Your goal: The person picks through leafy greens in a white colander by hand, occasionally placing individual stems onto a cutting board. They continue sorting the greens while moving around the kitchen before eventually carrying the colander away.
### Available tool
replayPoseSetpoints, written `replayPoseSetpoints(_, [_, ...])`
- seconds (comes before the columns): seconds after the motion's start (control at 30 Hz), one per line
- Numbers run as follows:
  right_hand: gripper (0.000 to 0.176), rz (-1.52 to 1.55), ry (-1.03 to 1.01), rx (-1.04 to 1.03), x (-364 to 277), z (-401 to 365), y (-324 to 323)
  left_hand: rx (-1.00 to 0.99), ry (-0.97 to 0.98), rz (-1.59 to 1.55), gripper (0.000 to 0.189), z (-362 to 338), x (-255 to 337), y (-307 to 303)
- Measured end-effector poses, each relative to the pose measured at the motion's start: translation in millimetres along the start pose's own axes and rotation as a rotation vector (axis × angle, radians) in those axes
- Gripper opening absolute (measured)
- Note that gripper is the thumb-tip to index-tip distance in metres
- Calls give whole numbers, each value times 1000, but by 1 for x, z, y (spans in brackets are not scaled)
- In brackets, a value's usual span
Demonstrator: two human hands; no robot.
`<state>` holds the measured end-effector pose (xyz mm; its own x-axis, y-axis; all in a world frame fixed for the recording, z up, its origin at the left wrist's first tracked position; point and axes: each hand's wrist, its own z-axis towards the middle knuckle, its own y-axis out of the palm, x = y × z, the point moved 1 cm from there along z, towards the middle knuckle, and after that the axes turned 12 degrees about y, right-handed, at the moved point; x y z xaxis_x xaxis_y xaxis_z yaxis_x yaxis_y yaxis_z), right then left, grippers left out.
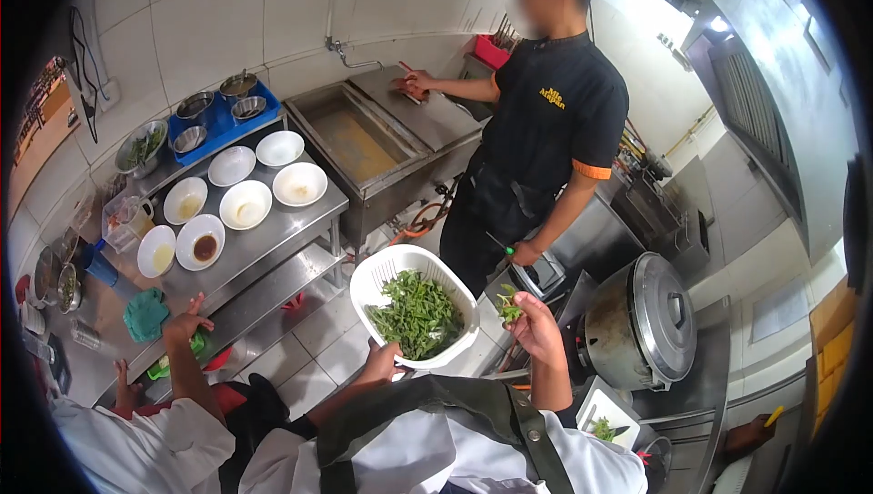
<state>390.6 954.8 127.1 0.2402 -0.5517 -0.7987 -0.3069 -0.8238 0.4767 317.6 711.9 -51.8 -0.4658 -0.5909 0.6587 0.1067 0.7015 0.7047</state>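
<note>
My left hand (pixel 382 363) grips the near left rim of a white plastic colander (pixel 373 269), fingers closed on it. Green leafy herbs (pixel 414 317) lie loose inside, covering much of its bottom. To the right of the colander, my right hand (pixel 537 329) is raised and pinches a small sprig of green leaves (pixel 507 301) between thumb and fingers. The sprig hangs apart from the colander. Below my right forearm, a white board (pixel 596 403) carries more greens (pixel 603 428) and a dark-bladed knife.
A co-worker in black (pixel 546 112) stands ahead, one hand on the metal cover beside a sink-like basin (pixel 355 135). Several white bowls (pixel 245 205) stand on the left steel table. Another person's hand (pixel 186 319) is near a green cloth (pixel 145 315). A large lidded pot (pixel 627 330) stands right.
</note>
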Motion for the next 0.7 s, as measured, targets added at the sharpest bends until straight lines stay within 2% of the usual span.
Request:
replayPoseSetpoints(0.2, [8, -81, 1, -15, -6, 14, -2, 34, -49, 35, 50, 19, -30, -27])
replayPoseSetpoints(0.27, [9, -87, 8, 22, -8, 21, -4, -28, -98, 13, 50, 31, -37, -34])
replayPoseSetpoints(0.3, [9, -90, 23, 41, -10, 23, -4, 4, -34, -11, 51, 32, -40, -29])
replayPoseSetpoints(0.33, [9, -90, 45, 58, -10, 27, -4, 24, -39, 1, 51, 21, -20, -8])
replayPoseSetpoints(0.43, [10, -94, 87, 42, -8, 45, -17, 175, -6, 103, 50, 16, -16, 7])
replayPoseSetpoints(0.47, [10, -103, 102, 22, -9, 51, -18, 338, -71, 142, 50, 5, 3, 30])
replayPoseSetpoints(0.5, [8, -88, 98, -12, -9, 58, -19, 232, -54, 258, 35, 9, -5, 17])
replayPoseSetpoints(0.57, [6, -79, 135, -18, -5, 65, -20, -41, 77, 670, 23, -8, -9, 5])
replayPoseSetpoints(0.6, [7, -91, 156, -13, -4, 70, -20, -222, 222, 968, 22, -17, -1, 13])
replayPoseSetpoints(0.67, [8, -100, 207, -32, 8, 85, -28, -63, 425, 823, 25, -8, -35, -6])
replayPoseSetpoints(0.7, [8, -98, 236, -45, 12, 92, -30, -51, 513, 907, 24, -10, -39, -7])
